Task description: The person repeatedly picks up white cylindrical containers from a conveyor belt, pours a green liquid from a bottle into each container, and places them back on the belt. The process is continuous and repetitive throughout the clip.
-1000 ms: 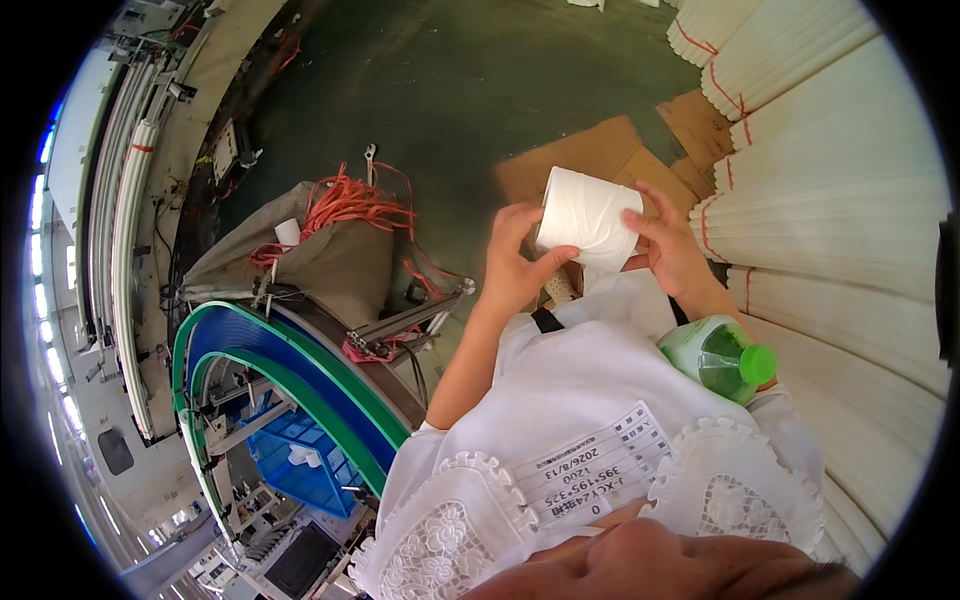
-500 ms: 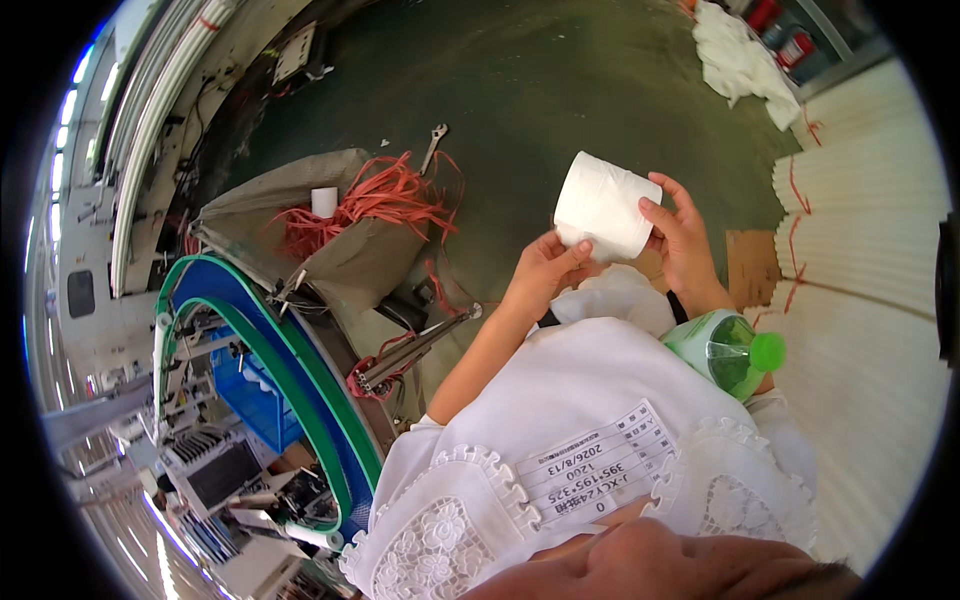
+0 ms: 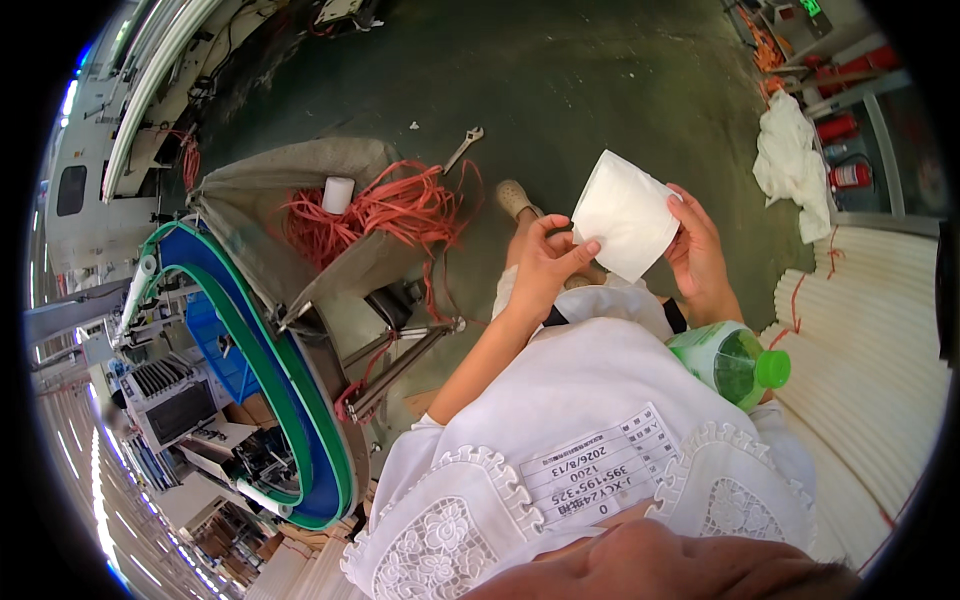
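A white toilet paper roll (image 3: 624, 222) is held in front of my body, showing a smooth, four-cornered face. Whether a loose sheet covers its front cannot be made out. My left hand (image 3: 548, 262) pinches its lower left edge between thumb and fingers. On its right side, my right hand (image 3: 700, 255) grips the edge, with the thumb on the near face. Between my right arm and body rests a green plastic bottle (image 3: 735, 365) with a bright green cap. Another small white roll (image 3: 338, 195) lies on red strapping (image 3: 400, 215) in a grey cloth bag (image 3: 255, 185).
A curved conveyor (image 3: 285, 400) with green edges and a blue belt stands at the left. An adjustable wrench (image 3: 463, 148) lies on the dark green floor (image 3: 540, 90). Bundled white sheets (image 3: 870, 350) are stacked at the right, near a white cloth heap (image 3: 790, 165).
The roll has turned in my hands, from a rounded side to a flat-looking square face. My view has shifted, and a shoe now shows beyond my left hand.
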Motion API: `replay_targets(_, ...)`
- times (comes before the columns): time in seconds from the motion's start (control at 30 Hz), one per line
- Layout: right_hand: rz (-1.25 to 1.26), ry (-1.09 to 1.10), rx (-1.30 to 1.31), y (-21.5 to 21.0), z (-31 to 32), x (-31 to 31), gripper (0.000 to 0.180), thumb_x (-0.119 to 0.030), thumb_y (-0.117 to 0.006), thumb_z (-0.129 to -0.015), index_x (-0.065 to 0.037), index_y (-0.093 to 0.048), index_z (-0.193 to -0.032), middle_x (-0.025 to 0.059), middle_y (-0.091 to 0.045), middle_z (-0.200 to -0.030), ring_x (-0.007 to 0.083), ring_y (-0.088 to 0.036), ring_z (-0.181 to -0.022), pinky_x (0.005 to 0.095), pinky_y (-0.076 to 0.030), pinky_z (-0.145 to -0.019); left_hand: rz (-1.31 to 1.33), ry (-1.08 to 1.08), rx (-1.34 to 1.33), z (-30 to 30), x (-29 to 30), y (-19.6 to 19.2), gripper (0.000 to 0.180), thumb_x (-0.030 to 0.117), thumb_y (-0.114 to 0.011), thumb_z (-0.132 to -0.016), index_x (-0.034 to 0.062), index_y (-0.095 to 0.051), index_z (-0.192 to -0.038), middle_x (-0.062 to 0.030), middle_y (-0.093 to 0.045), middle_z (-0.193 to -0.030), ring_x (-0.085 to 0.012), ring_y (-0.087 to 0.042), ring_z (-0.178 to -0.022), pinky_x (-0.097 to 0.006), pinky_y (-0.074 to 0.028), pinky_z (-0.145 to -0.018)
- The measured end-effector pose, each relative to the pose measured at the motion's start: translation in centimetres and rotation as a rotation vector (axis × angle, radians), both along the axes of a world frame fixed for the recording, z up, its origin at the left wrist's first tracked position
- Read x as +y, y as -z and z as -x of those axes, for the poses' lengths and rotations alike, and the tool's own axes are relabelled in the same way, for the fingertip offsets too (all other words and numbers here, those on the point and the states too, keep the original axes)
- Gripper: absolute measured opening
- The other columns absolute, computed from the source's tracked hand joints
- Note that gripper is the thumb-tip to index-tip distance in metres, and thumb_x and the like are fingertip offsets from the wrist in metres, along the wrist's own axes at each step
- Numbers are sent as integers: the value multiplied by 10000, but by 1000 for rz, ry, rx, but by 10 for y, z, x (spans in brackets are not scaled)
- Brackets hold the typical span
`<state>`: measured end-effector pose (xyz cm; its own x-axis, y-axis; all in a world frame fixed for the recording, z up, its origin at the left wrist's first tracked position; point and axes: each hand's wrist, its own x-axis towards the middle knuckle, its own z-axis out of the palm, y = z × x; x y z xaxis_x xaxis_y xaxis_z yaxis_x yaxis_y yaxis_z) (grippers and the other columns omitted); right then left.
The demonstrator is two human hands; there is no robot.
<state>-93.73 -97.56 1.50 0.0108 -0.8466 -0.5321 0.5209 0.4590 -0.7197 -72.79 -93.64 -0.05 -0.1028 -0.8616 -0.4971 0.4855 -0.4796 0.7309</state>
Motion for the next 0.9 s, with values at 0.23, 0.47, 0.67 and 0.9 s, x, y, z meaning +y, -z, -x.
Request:
replay_targets(0.23,-18,-18,-71,5,-57,-154,363,-178,-658,-933,-22,-557,-1245,69,-650,-1117,153,-635,-1007,309,-531,-875,64,-89,40,-51,-143,9,555,75,-788,-844,18,-392,-1229,-76,-688,-986,-125,-628,-927,-268,-495,-853)
replay_targets(0.47,-79,-137,-189,-9,-130,-293,291,-216,-650,-941,-25,-622,-1159,80,-674,-1112,180,-646,-1035,348,-534,-893,524,3,-836,-138,-281,6,582,171,-817,-795,59,-517,-1281,-127,-608,-1167,-199,-530,-1142,-351,-472,-890)
replay_targets(0.67,-254,-261,-279,8,-176,-393,341,-269,-657,-940,-37,-600,-1183,75,-677,-1096,180,-654,-985,343,-530,-878,665,222,-800,-209,-372,-1,499,182,-827,-753,46,-640,-1195,-108,-512,-1226,-248,-511,-1160,-356,-436,-982)
replay_targets(0.9,103,-666,140,-6,-268,-536,594,-215,-720,-893,-35,-436,-1383,102,-666,-1055,159,-645,-920,295,-520,-759,130,-172,-456,-256,-473,13,449,279,-770,-852,-11,-652,-1174,-109,-556,-1206,-175,-592,-1009,-310,-491,-867)
